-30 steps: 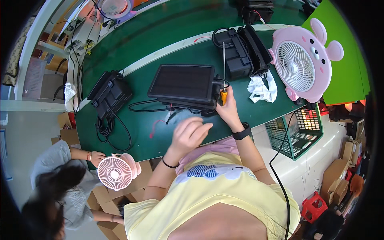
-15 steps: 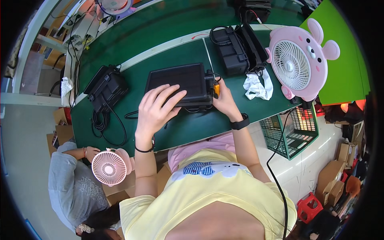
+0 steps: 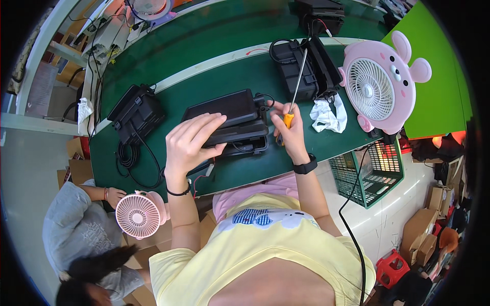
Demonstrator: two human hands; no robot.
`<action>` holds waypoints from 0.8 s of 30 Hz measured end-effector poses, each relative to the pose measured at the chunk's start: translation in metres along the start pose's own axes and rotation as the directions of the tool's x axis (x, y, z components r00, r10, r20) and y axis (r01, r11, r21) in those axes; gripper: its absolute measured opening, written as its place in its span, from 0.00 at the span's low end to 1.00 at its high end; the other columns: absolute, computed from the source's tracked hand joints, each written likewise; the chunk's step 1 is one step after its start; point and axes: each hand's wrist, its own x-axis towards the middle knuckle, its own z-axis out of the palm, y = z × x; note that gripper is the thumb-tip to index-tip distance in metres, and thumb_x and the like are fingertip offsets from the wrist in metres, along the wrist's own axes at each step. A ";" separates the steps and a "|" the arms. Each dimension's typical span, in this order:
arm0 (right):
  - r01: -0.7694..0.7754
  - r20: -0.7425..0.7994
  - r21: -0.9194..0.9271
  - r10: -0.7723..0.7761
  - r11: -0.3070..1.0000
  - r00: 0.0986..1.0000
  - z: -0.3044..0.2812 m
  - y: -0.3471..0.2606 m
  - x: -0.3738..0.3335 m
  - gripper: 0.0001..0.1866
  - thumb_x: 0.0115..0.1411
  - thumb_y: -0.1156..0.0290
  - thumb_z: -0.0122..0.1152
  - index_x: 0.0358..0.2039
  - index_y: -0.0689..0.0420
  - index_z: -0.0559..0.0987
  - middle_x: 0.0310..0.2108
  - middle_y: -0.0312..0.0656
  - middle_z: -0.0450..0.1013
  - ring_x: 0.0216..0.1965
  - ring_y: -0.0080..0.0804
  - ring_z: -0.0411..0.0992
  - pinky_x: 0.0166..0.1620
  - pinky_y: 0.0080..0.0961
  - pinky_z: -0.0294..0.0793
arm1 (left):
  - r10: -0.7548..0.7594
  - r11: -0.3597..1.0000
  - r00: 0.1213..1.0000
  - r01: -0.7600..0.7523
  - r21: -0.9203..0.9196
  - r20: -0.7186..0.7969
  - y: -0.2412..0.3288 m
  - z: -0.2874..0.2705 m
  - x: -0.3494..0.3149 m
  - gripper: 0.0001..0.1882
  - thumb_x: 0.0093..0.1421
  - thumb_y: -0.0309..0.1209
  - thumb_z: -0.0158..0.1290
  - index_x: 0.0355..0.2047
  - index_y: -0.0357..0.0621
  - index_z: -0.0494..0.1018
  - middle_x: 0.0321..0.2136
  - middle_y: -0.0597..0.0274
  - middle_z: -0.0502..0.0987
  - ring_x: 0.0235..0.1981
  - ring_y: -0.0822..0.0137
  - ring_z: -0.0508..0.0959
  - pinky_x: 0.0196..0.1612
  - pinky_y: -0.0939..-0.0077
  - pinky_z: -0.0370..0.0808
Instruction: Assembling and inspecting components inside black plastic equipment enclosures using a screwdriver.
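Observation:
In front of me on the green table lies a black plastic box with a dark flat panel on top. Its front edge gapes, and a thin wire shows inside. My left hand grips the box's left front edge, fingers over the top and thumb beneath. At the box's right side my right hand is closed round the yellow handle of a screwdriver, its long shaft pointing up and away. A loose thin wire with a white connector hangs below my left hand.
Other black boxes stand at left and right. White cloth or paper and a pink animal-shaped fan are at right. A green crate sits below the table edge. At lower left another person's hand touches a small pink fan.
The box's front has come open, and its top now tilts. In my right hand the screwdriver has swung to point up, its shaft now visible. My left hand has shifted slightly left and nearer.

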 end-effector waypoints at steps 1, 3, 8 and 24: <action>0.043 0.035 -0.061 -0.041 0.997 0.999 0.002 -0.005 0.004 0.16 0.63 0.77 0.62 0.38 0.51 0.61 0.55 0.48 0.73 0.39 0.16 0.73 0.26 0.08 0.69 | 0.001 1.000 1.000 0.000 0.011 -0.012 0.000 0.000 0.000 0.29 0.39 0.33 0.69 0.46 0.53 0.81 0.41 0.67 0.83 0.41 0.63 0.84 0.41 0.70 0.82; 0.026 0.023 -0.110 -0.024 0.994 0.999 0.004 -0.004 0.010 0.17 0.62 0.77 0.63 0.37 0.51 0.61 0.54 0.47 0.74 0.41 0.17 0.73 0.26 0.08 0.69 | 0.002 1.000 1.000 -0.002 0.009 -0.018 0.001 0.001 -0.002 0.29 0.39 0.33 0.69 0.46 0.53 0.81 0.41 0.67 0.83 0.41 0.63 0.84 0.41 0.70 0.82; 0.063 -0.005 -0.077 -0.063 0.995 0.998 0.007 0.003 0.018 0.19 0.61 0.77 0.67 0.38 0.51 0.62 0.38 0.36 0.75 0.44 0.19 0.76 0.26 0.10 0.70 | 0.000 1.000 0.999 0.002 0.026 -0.046 0.004 0.008 -0.008 0.28 0.39 0.34 0.69 0.45 0.53 0.82 0.40 0.67 0.84 0.40 0.62 0.84 0.41 0.70 0.82; -0.193 -0.086 -0.182 0.180 0.964 0.980 0.015 0.012 0.002 0.17 0.61 0.72 0.66 0.39 0.53 0.64 0.55 0.49 0.73 0.29 0.11 0.66 0.26 0.11 0.68 | -0.076 0.945 0.880 0.214 0.247 -0.469 -0.004 0.026 -0.011 0.13 0.46 0.26 0.69 0.33 0.50 0.82 0.36 0.66 0.77 0.37 0.60 0.78 0.41 0.65 0.75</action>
